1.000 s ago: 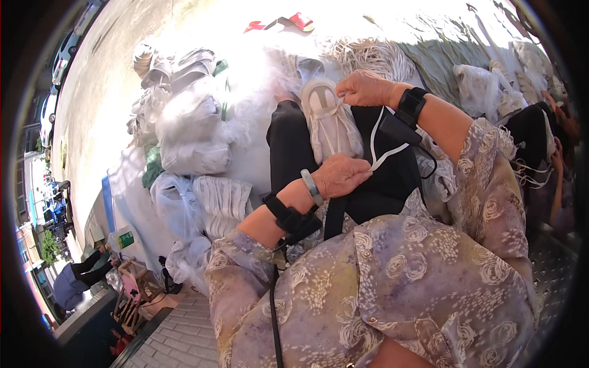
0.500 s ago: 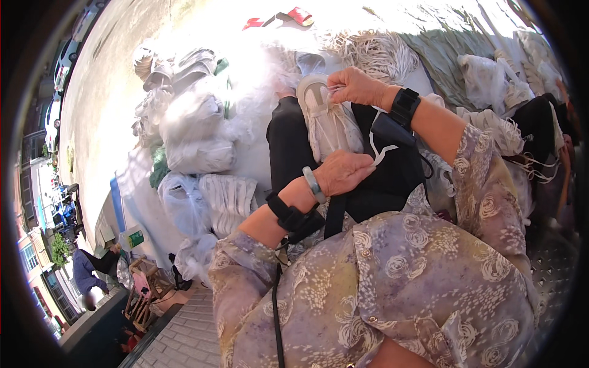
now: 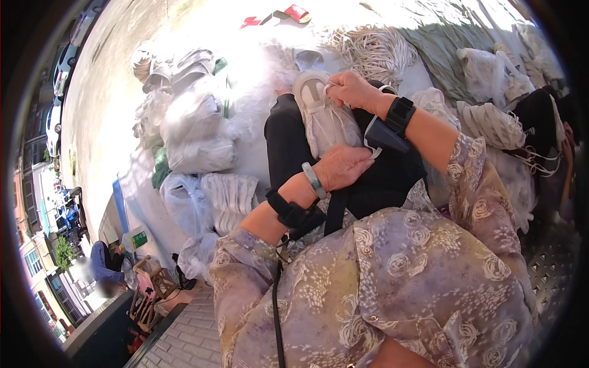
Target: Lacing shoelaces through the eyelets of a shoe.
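A pale sneaker [image 3: 325,119] rests on my black-trousered lap, with its toe pointing away from me. At the sneaker's right side, near the toe, the fingers of my right hand [image 3: 356,90] are pinched on a white shoelace, part of which loops up behind the wrist. My left hand [image 3: 342,168] is closed by the heel, and a white lace end [image 3: 375,152] comes out past its fingertips. Much of the lace's path is hidden behind the right wrist and its dark wrist device [image 3: 386,135]. A black band sits on each wrist.
To the left lie bagged pale shoes [image 3: 199,138] and a stack of white shoes [image 3: 230,199]. Beyond the sneaker is a bundle of white laces [image 3: 377,54]. More shoes [image 3: 491,122] lie to the right. A wooden chair [image 3: 150,288] and another person are at lower left.
The lace end by my left hand has changed shape and now curves close to the fingers. My right hand has shifted slightly. The person at lower left has moved lower.
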Tool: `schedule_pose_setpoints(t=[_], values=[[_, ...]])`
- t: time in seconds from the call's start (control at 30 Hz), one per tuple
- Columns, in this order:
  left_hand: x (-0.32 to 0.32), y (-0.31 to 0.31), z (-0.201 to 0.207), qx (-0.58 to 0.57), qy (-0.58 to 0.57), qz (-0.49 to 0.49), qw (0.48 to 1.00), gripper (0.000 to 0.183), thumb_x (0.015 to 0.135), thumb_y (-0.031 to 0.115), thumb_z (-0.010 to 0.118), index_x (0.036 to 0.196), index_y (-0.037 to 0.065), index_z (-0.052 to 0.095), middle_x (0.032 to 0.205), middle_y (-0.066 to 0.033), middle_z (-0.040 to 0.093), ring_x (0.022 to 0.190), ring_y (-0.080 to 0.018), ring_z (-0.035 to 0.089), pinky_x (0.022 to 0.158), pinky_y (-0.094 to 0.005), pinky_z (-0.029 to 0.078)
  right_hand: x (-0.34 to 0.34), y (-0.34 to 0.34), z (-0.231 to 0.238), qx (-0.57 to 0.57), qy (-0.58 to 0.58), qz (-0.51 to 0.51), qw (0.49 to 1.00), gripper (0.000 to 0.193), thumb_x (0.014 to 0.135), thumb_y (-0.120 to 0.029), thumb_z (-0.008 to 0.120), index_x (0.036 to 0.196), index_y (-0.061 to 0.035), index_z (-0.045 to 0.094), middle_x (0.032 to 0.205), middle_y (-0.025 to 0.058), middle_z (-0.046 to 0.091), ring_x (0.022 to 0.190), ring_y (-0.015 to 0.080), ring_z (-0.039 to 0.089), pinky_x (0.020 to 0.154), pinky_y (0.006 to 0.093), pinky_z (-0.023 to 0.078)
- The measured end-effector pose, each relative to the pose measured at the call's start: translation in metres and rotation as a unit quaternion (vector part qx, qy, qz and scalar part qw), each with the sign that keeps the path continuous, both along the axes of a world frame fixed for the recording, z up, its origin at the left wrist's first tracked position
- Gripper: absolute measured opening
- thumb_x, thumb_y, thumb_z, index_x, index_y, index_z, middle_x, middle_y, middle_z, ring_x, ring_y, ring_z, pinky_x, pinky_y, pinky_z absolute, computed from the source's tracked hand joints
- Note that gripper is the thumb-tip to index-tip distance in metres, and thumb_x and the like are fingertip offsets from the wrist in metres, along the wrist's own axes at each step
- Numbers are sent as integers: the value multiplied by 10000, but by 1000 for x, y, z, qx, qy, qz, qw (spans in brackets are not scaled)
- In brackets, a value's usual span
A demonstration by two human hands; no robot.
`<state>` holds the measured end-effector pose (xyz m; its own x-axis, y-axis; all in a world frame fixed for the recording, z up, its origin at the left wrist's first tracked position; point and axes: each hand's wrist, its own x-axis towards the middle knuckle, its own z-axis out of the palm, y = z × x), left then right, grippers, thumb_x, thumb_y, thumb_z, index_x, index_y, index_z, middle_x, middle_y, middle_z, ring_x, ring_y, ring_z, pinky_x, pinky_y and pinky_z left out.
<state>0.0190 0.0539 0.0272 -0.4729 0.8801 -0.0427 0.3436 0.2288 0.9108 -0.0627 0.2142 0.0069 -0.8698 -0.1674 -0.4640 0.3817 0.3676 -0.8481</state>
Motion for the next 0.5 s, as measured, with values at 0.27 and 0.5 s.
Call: schedule_pose_setpoints(t=[0.27, 0.5], values=[[3, 6, 2, 15, -4, 11, 1000, 198, 857, 155, 515, 725, 8, 507, 604, -160, 505, 577, -338, 522, 539, -365, 402, 4, 16, -13, -13, 185, 89, 979, 248, 717, -211, 605, 869, -16, 628, 693, 76, 608, 649, 145, 556, 617, 288, 447], [3, 1, 2, 26, 12, 18, 999, 201, 848, 153, 512, 712, 8, 483, 602, -176, 493, 599, -358, 521, 546, -382, 395, 8, 15, -2, 61, 290, 144, 944, 195, 701, -118, 604, 857, -1, 615, 762, 74, 580, 731, 183, 559, 713, 296, 440]])
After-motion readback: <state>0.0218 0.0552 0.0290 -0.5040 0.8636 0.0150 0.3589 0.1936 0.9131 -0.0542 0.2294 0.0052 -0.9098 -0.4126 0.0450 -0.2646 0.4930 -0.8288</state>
